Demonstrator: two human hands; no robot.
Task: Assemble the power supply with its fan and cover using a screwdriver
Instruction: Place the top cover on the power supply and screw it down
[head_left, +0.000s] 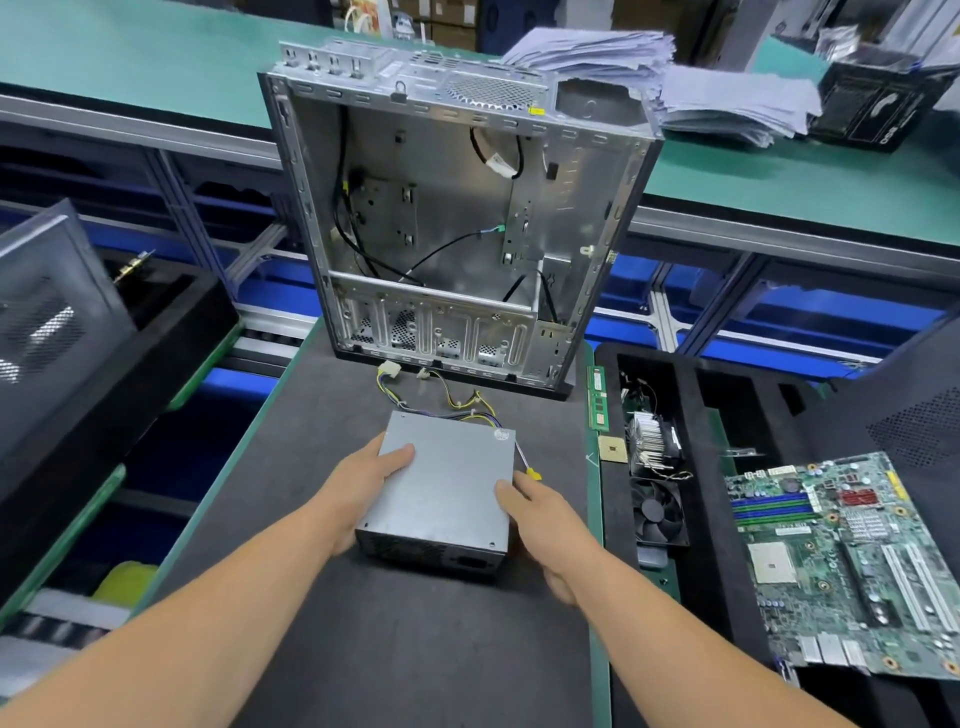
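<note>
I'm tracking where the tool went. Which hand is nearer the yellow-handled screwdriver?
Right. The right hand grips the power supply's right edge, just beside the screwdriver; the left hand holds the opposite edge.

The 2 forearms are bare up to the frame edge behind the fingers (400, 453); no sleeve, glove, ring or watch is worn.

Count on the bench: one power supply (441, 493), two hands on it, left hand (363, 483) and right hand (540, 525). One open computer case (452, 208) far centre. Right side: one motherboard (852, 566), one loose fan (658, 512), one heatsink (649, 441), one memory stick (597, 397). Far right: two paper stacks (727, 98).
</note>
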